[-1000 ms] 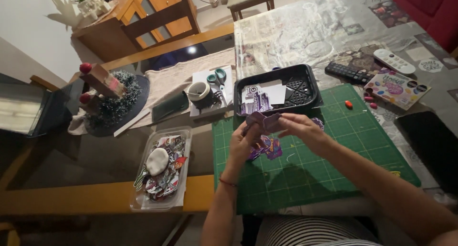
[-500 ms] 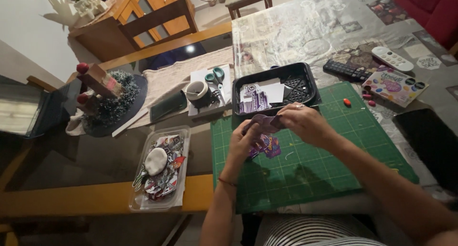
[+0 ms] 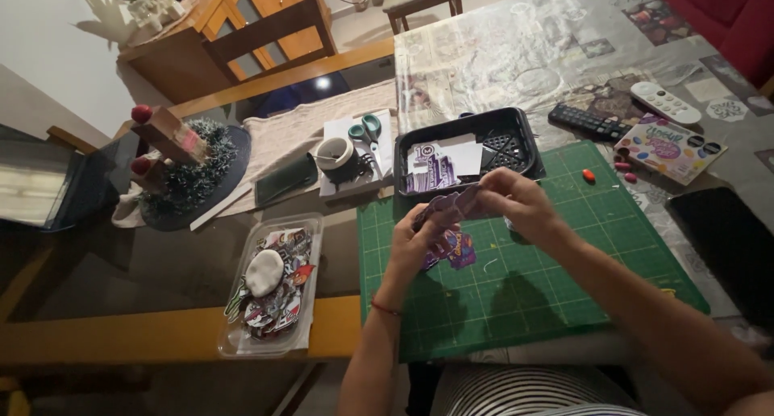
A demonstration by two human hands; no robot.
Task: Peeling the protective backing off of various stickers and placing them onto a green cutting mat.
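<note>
Both hands hold a purple paper cutout above the green cutting mat.

The left hand (image 3: 415, 247) pinches the near end of the purple cutout (image 3: 451, 206) while the right hand (image 3: 512, 202) grasps its far right end, over the green cutting mat (image 3: 564, 271). Another purple piece (image 3: 455, 251) lies on the mat just beneath. A black tray (image 3: 516, 134) sits just beyond; a clear container (image 3: 310, 230) of stickers lies to the left.

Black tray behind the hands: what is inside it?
The black tray holds a purple printed sheet and white paper, with bare mesh floor to their right. Whatever lies beneath the papers is covered.
</note>
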